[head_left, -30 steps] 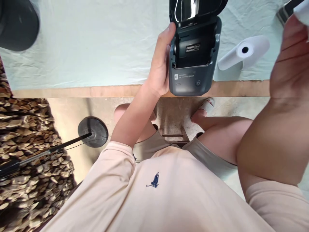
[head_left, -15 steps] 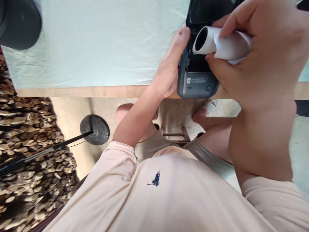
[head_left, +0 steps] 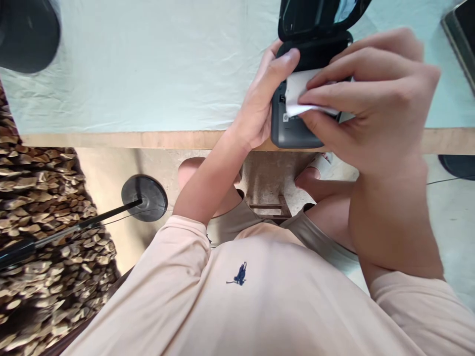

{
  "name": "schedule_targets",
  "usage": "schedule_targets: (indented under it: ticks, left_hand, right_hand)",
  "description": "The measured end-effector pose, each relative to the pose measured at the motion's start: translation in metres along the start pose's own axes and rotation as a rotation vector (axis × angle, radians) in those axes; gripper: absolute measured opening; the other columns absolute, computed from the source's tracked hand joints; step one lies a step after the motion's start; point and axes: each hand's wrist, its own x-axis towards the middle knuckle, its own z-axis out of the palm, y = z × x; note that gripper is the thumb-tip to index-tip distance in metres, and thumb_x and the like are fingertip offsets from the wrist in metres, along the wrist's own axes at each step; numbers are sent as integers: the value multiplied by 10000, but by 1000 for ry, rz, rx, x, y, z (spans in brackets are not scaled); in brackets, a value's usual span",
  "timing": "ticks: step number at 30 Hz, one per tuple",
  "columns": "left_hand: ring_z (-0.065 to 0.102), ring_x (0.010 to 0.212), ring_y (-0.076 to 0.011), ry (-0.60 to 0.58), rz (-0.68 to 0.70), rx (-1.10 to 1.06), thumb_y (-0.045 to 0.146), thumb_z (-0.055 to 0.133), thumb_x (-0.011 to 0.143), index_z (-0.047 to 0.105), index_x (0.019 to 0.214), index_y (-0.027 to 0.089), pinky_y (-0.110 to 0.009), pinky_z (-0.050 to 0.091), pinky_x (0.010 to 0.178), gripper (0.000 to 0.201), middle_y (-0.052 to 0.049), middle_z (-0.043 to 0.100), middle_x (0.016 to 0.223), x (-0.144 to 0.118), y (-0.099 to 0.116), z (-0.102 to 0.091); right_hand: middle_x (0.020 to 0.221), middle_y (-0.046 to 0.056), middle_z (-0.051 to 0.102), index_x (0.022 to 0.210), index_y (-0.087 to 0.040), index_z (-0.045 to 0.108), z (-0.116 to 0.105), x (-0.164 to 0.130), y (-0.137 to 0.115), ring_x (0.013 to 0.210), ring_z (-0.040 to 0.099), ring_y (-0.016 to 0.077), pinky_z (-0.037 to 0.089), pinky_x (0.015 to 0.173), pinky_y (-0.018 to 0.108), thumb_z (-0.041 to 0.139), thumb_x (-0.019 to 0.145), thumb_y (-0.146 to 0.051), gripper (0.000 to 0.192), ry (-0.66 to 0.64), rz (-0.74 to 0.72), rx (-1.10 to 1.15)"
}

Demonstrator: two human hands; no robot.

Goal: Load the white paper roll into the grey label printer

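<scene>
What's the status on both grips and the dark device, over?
Left grip holding dark device, lid open. Right grip pinching white paper over it. Right grip hides part of the dark device from view.

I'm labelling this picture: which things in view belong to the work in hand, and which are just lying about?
In hand:
dark device, its lid open, gripped by the left hand
white paper, pinched by the right hand over the device

Lying about:
dark rounded object, top left
dark object, partly seen, top right
stacked wood, left
round black base on the floor, left
</scene>
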Motion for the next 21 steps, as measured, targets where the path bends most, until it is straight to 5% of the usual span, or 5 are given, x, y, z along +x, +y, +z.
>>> schedule_targets:
  ticks: [3, 6, 9, 17, 21]
  left_hand:
    - [564, 1073, -140, -330, 218, 40, 93, 403, 777, 607, 835, 209, -160, 485, 749, 242, 69, 608, 771, -2, 0, -1]
    - [569, 1064, -152, -320, 191, 22, -10, 306, 739, 575, 1018, 261, -209, 490, 746, 473, 66, 634, 831, -3, 1, -5]
    - [600, 986, -135, -265, 191, 136, 24, 146, 766, 300, 1304, 273, -269, 483, 778, 612, 50, 638, 905, -6, 1, -1]
    - [643, 786, -56, -303, 500, 809, 187, 14, 756, 72, 1364, 107, -171, 475, 618, 616, -2, 590, 894, -10, -1, -5]
    - [637, 792, -70, -468, 782, 1251, 299, 45, 749, 471, 1177, 75, -154, 447, 581, 644, -31, 611, 919, -9, 4, -3]
  right_hand:
    - [949, -124, 574, 912, -329, 590, 2, -3, 1, 1025, 504, 110, 442, 918, 328, 529, 697, -384, 231, 18, -32, 70]
    - [875, -81, 586, 853, -263, 614, 3, -4, 0, 956, 522, 61, 435, 914, 275, 413, 779, -333, 225, 160, 6, 174]
    - [836, -45, 579, 832, -202, 601, 1, -3, 0, 887, 527, 38, 413, 880, 260, 357, 813, -308, 267, 234, 151, 165]
    - [933, 17, 523, 967, -230, 563, -3, 1, 6, 880, 481, 106, 384, 667, 246, 437, 750, -311, 264, 212, 316, 134]
    - [936, 20, 512, 991, -183, 547, -5, 1, 9, 930, 481, 121, 402, 792, 268, 467, 720, -356, 331, 186, 212, 64]
